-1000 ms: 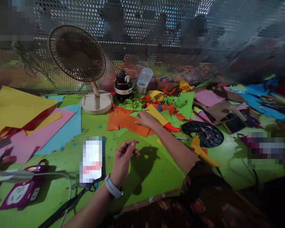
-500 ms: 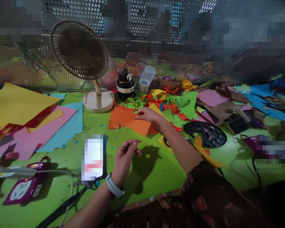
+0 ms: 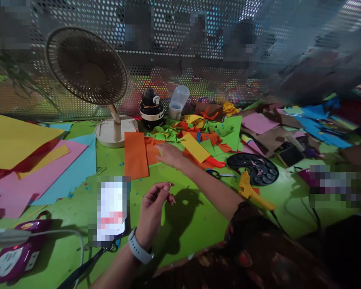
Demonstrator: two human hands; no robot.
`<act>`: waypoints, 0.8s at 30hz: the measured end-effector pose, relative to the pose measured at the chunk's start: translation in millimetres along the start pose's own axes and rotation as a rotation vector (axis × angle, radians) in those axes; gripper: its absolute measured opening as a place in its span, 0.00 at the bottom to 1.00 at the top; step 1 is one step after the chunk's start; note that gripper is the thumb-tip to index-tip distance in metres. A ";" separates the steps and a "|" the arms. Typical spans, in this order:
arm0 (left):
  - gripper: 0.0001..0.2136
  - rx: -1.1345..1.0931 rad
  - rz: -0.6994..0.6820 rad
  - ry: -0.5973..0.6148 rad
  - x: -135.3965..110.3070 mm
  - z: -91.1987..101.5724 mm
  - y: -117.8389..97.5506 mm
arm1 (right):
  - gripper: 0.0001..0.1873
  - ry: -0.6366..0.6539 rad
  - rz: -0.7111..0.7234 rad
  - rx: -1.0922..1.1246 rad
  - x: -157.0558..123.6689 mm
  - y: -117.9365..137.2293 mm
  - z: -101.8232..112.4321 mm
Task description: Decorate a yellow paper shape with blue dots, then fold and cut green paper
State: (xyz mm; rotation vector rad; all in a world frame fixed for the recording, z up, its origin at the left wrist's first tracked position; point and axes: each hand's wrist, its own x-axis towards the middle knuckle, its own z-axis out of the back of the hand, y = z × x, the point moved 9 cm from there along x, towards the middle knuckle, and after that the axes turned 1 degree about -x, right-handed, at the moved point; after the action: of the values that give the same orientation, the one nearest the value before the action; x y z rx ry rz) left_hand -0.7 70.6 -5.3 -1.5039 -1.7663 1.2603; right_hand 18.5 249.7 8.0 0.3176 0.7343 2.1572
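Note:
My right hand [image 3: 168, 155] reaches forward across the green table [image 3: 192, 224]. Its fingers lie stretched out on a small orange paper piece [image 3: 151, 153]. Just left of it lies a tall orange paper strip [image 3: 135, 155]. Behind the hand sits a heap of cut green, orange and yellow paper scraps [image 3: 198, 138], with a yellow strip [image 3: 195, 147] on top. My left hand [image 3: 153, 206], a grey watch on its wrist, hovers nearer to me with thumb and fingers pinched together. What it pinches, if anything, is too small to see. A phone [image 3: 111, 210] lies beside it.
A desk fan [image 3: 87, 66] stands at the back left before a perforated metal screen [image 3: 198, 52], beside a black bottle [image 3: 151, 108] and a clear cup [image 3: 177, 102]. Large coloured sheets [image 3: 18, 140] lie left. Scissors [image 3: 218, 173], a black palette [image 3: 252, 168] and a yellow glue gun [image 3: 252, 190] lie right.
My right hand has drawn back and to the left with the orange paper. The orange sheet now lies as an upright strip left of the hand. My left hand keeps its pinch.

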 end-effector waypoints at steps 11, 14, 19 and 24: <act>0.08 0.039 0.014 0.028 -0.2 -2.6 3.4 | 0.22 0.328 0.214 -0.682 -7.5 -19.2 30.0; 0.08 0.056 0.022 0.033 -0.1 -2.7 3.9 | 0.20 0.365 0.245 -0.773 -1.9 -19.0 31.2; 0.08 0.048 0.036 0.037 -0.9 -3.8 5.1 | 0.16 0.375 0.291 -0.821 0.2 -18.5 31.0; 0.08 0.061 0.034 0.026 0.6 -2.8 5.0 | 0.18 0.205 0.214 -0.813 3.4 -19.1 26.9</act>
State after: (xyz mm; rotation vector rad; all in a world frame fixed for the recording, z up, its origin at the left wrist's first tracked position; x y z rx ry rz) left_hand 3.9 71.8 -8.5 -1.5152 -1.6775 1.2933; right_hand 40.5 272.4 17.9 -0.2685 -0.1201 2.5098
